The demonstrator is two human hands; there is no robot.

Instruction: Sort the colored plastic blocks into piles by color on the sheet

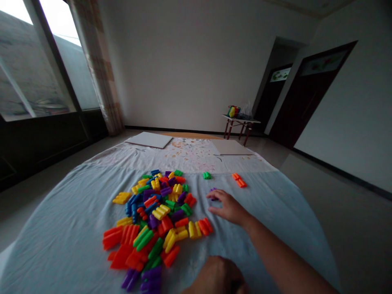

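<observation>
My right hand reaches over the cloth to the right of the block pile, its thumb and fingers apart. A purple block lies at its fingertips, partly covered by them; whether they touch it I cannot tell. At the bottom edge, my left hand is curled closed with its back toward me, and anything inside is hidden. Left of both hands spreads a pile of ribbed plastic blocks in red, yellow, green, blue and purple. Apart from the pile lie a green block and joined orange blocks.
A pale blue cloth covers the round table, with a floral cloth beyond. Two flat boards, a white one and a beige one, lie at the far side. A small table with bags stands behind, near the doors.
</observation>
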